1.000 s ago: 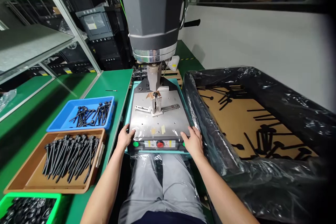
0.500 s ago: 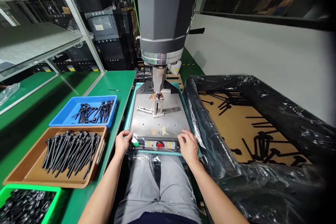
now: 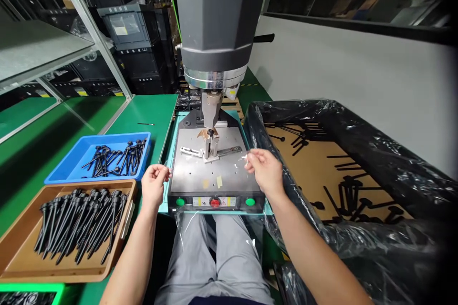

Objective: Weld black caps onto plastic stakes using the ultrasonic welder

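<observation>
I sit at a press machine whose grey head [image 3: 218, 14] hangs over a steel plate [image 3: 214, 171] with a small fixture [image 3: 211, 145] on it. My left hand [image 3: 153, 185] is raised beside the plate's left edge, fingers pinched on the edge of a thin clear plastic film [image 3: 188, 231]. The film drapes from the machine front over my lap. At the plate's right edge, my right hand [image 3: 264, 169] pinches the same film. Two green buttons [image 3: 180, 202] and a red one [image 3: 214, 202] show on the front panel below both hands.
On the green bench to the left stand a blue tray [image 3: 67, 171] and a brown tray [image 3: 21, 257], both holding several black pins. A green bin [image 3: 36, 289] is at the bottom left. A large box lined with black plastic [image 3: 375, 133] holds cardboard and pins.
Both hands left the machine's front edge by the green buttons and rose up and forward, now pinching the clear film at the plate's sides. The buttons are uncovered.
</observation>
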